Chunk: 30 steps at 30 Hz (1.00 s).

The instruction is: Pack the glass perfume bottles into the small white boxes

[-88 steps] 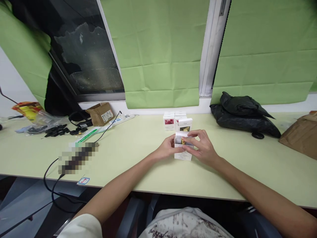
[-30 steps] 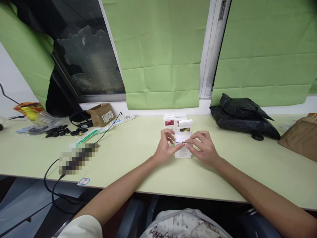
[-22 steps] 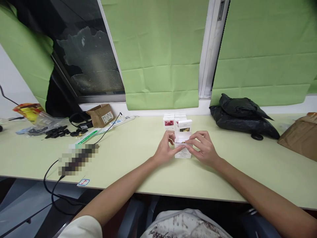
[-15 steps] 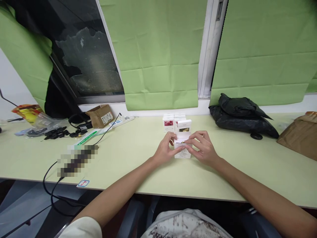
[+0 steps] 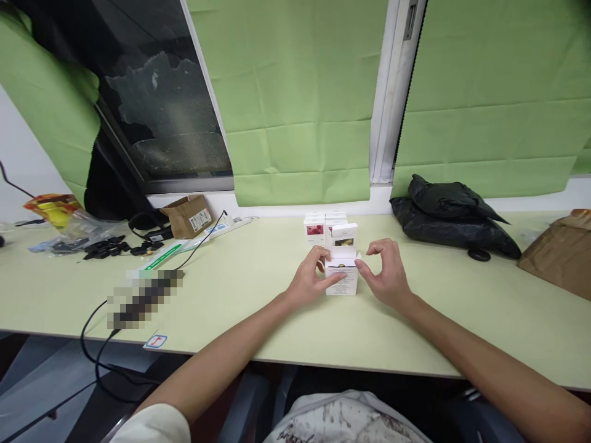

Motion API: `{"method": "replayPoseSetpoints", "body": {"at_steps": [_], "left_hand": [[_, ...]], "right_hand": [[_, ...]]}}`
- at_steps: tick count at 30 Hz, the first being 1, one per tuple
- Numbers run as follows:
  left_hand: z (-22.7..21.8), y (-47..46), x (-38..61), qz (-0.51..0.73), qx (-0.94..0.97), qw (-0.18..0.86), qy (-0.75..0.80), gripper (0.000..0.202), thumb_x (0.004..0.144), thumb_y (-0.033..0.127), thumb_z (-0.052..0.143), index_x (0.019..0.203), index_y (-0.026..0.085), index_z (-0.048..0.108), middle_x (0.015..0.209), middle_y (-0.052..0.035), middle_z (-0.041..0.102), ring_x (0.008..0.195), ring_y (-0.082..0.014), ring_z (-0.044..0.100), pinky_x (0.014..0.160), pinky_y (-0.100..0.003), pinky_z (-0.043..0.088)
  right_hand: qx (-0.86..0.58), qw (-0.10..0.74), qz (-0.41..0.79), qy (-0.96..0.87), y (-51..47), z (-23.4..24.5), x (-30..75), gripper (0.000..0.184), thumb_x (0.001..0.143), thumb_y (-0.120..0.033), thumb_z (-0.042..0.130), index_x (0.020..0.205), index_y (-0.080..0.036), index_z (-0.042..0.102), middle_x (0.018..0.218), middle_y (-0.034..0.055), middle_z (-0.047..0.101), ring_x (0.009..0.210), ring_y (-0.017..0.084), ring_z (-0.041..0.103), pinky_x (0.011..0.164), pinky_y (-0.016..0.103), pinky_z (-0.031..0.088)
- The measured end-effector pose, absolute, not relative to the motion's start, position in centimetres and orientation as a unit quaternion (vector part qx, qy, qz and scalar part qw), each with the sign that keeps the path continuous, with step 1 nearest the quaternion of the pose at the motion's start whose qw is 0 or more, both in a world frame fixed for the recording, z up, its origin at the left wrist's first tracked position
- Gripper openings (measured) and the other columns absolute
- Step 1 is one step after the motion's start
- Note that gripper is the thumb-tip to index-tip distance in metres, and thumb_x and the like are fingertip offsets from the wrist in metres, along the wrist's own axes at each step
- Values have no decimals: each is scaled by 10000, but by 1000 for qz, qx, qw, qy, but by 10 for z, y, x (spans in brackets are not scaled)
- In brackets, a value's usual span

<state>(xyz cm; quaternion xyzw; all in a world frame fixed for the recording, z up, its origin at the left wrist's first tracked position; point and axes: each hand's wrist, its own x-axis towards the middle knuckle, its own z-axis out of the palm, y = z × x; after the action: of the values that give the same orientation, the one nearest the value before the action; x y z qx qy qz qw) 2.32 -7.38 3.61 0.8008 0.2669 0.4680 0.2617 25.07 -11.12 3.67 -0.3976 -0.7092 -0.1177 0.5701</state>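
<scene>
A small white cardboard box (image 5: 341,285) with fine printed text stands upright on the table in front of me. Its upper edge shows a dark line with a small yellow spot. My left hand (image 5: 310,277) grips it from the left, thumb across the front. On the other side is my right hand (image 5: 385,274), fingers curved and apart from the thumb. That thumb tip is at the box's upper right corner; whether it touches a flap there I cannot tell. Just behind rises a white panel or box with a dark, yellowish picture (image 5: 344,242).
Several white boxes with pink pictures (image 5: 315,230) stand farther back. On the right are a black plastic bag (image 5: 457,215) and a brown paper package (image 5: 558,252). Leftward lie an open carton (image 5: 188,216), a power strip (image 5: 219,228), cables and small black parts (image 5: 106,247).
My right hand has come off the top of the box and moved slightly right, its fingers opening. The box's upper edge is now more exposed. My left hand has kept its hold.
</scene>
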Motion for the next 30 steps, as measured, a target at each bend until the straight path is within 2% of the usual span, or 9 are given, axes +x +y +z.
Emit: {"method": "replayPoseSetpoints", "body": {"at_steps": [4,11,17,20,25,30], "left_hand": [[36,-73,24,473,802,252,265,404,872,440,804,1062,244,506,1086,-35,592,946,-183,599,783,-320,484],[36,-72,24,480,807,237,250,381,880,430,802,1057,249,517,1046,-29,548,921,-176,570,740,-308,487],[36,-72,23,498,811,189,241,382,858,423,830,1062,241,562,1217,-94,525,1136,-233,555,773,-321,516],[37,-73,22,511,810,156,242,347,866,410,830,1059,236,599,1192,-95,546,1133,-237,565,796,-336,510],[38,-74,21,530,805,100,246,270,886,386,817,1013,233,634,1157,-90,605,1131,-247,577,848,-369,507],[38,-72,21,551,799,71,230,264,894,356,813,948,230,588,1068,-68,650,1035,-229,603,879,-394,501]], "right_hand": [[-397,538,-88,-738,-112,35,248,125,985,-297,649,1024,-260,535,945,56,586,908,266,522,794,441,461],[-370,511,-75,-772,-114,35,246,75,992,-279,652,1056,-263,616,1050,84,567,1008,285,559,878,488,501],[-362,535,-61,-761,-114,34,246,60,980,-254,661,1039,-253,660,1212,115,483,1126,295,583,971,514,541],[-355,541,-56,-760,-115,35,246,62,982,-245,661,1044,-248,659,1248,125,477,1128,290,588,992,527,540],[-345,542,-72,-763,-116,39,247,36,989,-226,648,1008,-252,665,1179,119,556,1112,290,592,940,504,546],[-341,550,-101,-755,-115,41,248,60,983,-198,651,961,-253,661,1062,94,662,988,270,608,861,476,521]]}}
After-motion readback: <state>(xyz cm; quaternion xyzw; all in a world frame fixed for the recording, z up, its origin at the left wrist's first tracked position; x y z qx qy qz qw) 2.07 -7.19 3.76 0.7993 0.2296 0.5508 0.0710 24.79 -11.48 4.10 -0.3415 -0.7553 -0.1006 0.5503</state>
